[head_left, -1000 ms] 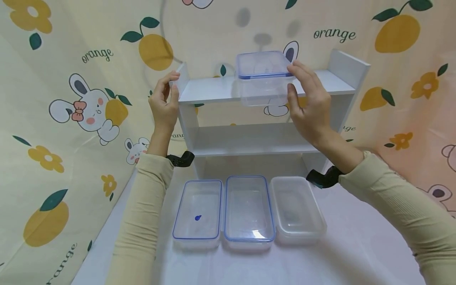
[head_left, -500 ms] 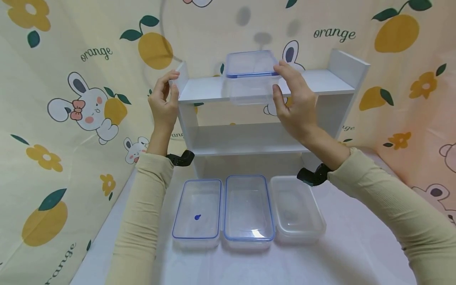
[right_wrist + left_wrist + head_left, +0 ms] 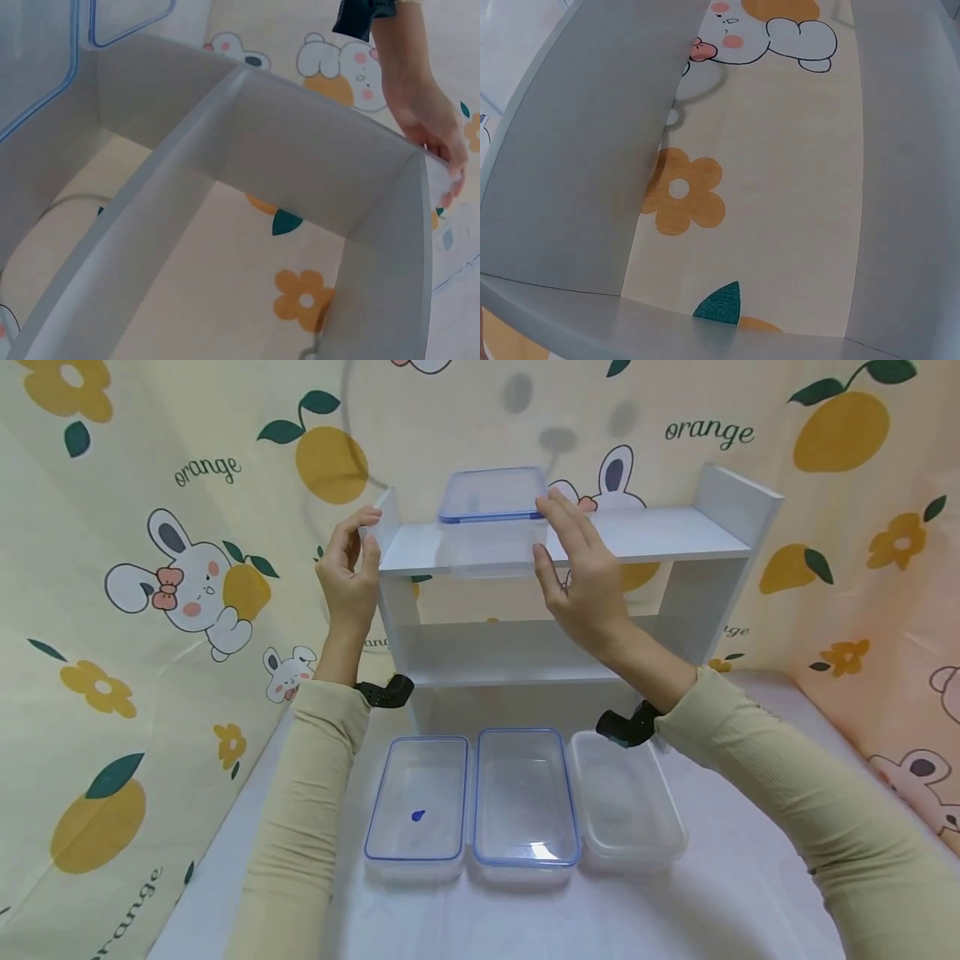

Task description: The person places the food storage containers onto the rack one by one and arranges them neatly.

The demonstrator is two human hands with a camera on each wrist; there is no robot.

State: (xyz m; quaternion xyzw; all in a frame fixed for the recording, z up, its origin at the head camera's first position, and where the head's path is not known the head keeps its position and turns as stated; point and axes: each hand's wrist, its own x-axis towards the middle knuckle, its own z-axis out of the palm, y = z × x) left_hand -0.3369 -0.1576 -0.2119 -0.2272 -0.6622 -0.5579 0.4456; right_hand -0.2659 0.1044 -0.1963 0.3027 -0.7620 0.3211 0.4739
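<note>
A clear food container with a blue-rimmed lid (image 3: 493,495) sits on the top board of the white shelf (image 3: 645,533), near its left end. My right hand (image 3: 585,568) touches the container's right side with extended fingers, index at the lid corner and thumb lower on the wall. Its underside appears to reach slightly past the board's front edge. At the upper left, my left hand (image 3: 348,564) grips the shelf's side panel between fingers and thumb. The right wrist view also shows that left hand (image 3: 431,124) at the panel's edge. No hand appears in the left wrist view.
Three more clear containers stand in a row on the white table: a blue-rimmed one (image 3: 417,785) at left, another blue-rimmed one (image 3: 525,793) in the middle, a colourless one (image 3: 630,802) at right. A patterned cloth (image 3: 187,693) hangs behind and at the sides.
The lidded container has slid left along the top board, with my right hand moving left beside it. My left hand has stayed on the side panel. The row of containers is unmoved.
</note>
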